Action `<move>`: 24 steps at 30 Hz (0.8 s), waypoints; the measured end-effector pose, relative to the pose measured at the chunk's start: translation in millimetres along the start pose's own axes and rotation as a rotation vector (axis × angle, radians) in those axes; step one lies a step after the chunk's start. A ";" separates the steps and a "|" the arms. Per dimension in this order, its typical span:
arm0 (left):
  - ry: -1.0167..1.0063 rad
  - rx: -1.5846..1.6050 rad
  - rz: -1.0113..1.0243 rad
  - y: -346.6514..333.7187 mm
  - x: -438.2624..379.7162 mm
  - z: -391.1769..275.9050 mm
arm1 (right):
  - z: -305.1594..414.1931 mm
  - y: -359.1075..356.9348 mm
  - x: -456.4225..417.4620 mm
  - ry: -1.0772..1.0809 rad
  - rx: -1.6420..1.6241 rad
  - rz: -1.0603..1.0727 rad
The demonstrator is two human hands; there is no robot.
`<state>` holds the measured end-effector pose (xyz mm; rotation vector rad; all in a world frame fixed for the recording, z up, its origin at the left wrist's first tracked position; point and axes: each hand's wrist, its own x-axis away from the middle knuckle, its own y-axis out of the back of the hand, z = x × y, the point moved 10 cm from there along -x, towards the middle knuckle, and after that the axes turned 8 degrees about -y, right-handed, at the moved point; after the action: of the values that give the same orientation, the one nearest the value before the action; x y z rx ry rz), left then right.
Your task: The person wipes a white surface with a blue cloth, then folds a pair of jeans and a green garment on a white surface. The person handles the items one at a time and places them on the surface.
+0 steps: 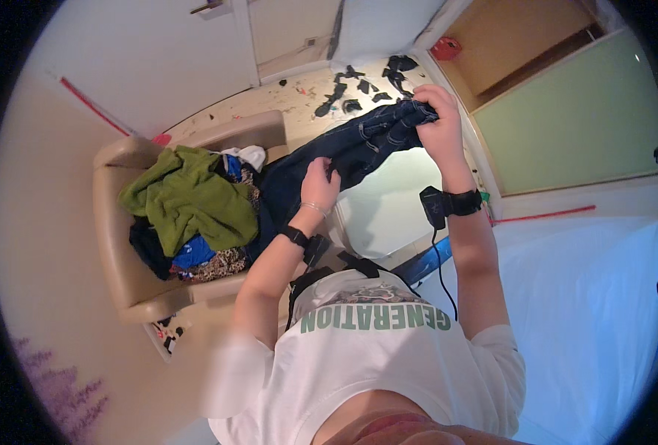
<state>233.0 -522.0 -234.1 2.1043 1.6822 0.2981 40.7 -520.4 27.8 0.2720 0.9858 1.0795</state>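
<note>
Dark blue denim jeans (351, 147) stretch in front of me, running from the sofa up to the right. My right hand (442, 119) grips their bunched upper end, fingers over the top. Against the middle stretch of the denim is my left hand (320, 186), its fingers curled and thumb apart; whether cloth is pinched there I cannot tell. The lower part of the jeans rests by a clothes heap on a beige sofa (106, 233). On that heap lies a green fleece garment (201, 200), over leopard-print cloth (223, 266) and a blue garment (194, 252).
A pale, round-cornered surface (393, 206) lies below the jeans. Black scraps (337, 97) are strewn on the floor beyond. A white door (156, 50) stands at the far left, and a green panel (574, 117) at the right. A cable (440, 267) hangs from my right wrist device.
</note>
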 end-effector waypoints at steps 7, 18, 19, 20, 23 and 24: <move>-0.086 0.036 -0.136 -45.6 8.8 -25.0 | -65.9 18.8 41.0 -0.048 0.093 0.062; 0.142 -0.083 0.238 -221.1 50.1 32.5 | -391.1 46.3 227.3 -0.077 1.052 0.908; 0.203 -0.089 0.287 -230.0 66.8 42.5 | -399.1 38.9 245.9 -0.163 0.917 0.929; 0.225 -0.120 0.312 -234.9 79.5 49.3 | -404.1 28.0 263.4 -0.252 0.785 0.945; 0.361 -0.191 0.392 -241.9 106.6 76.5 | -408.6 -13.3 307.5 -0.270 0.417 0.866; 0.399 -0.234 0.388 -235.1 108.6 81.2 | -401.9 -31.9 317.2 -0.333 0.356 0.927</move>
<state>88.1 -392.1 -423.3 2.2788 1.3310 1.0398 -217.9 -375.2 -390.7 1.2480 0.7358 1.6058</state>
